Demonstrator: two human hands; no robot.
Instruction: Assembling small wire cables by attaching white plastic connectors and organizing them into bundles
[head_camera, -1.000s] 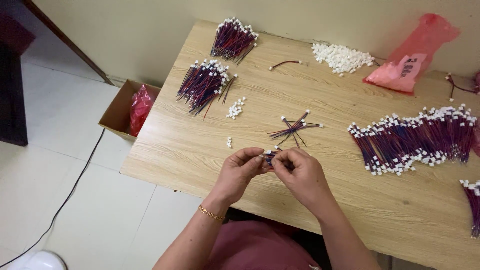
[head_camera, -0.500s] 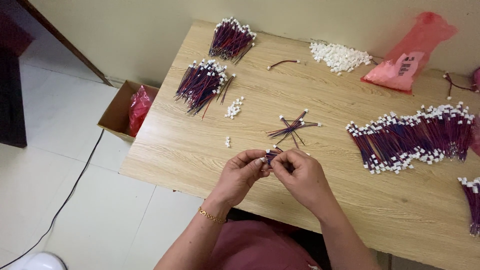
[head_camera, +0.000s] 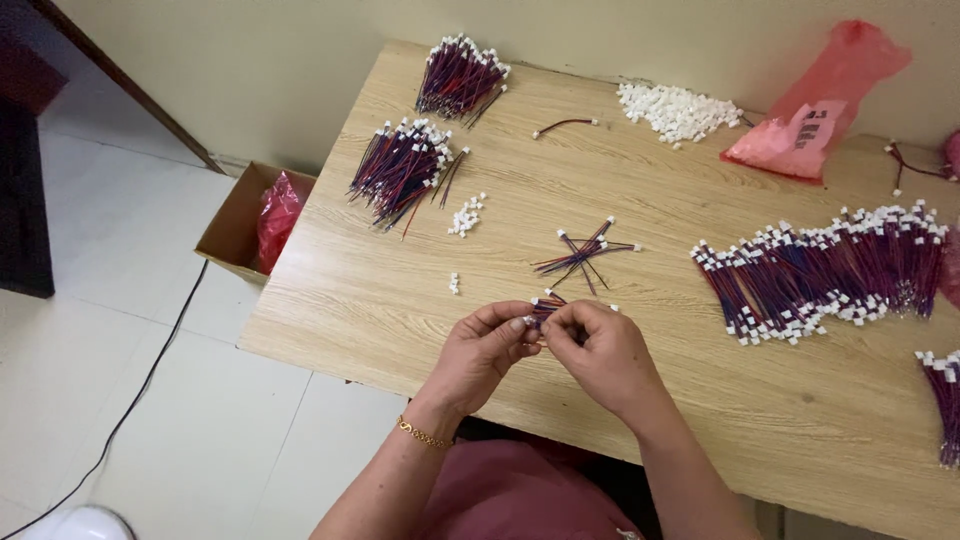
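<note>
My left hand and my right hand meet above the near edge of the wooden table. Between their fingertips they pinch a short red-and-blue wire with a small white connector. Just beyond the hands lies a loose crossed pile of a few such wires. A gold bracelet sits on my left wrist.
Bundles of wires with white ends lie at the back left, left and in a long row at right. A heap of white connectors, a red plastic bag, small connector clusters. A cardboard box stands on the floor.
The hands stay together at the table's near edge, fingers shifting slightly on the wire. Nothing else has moved.
</note>
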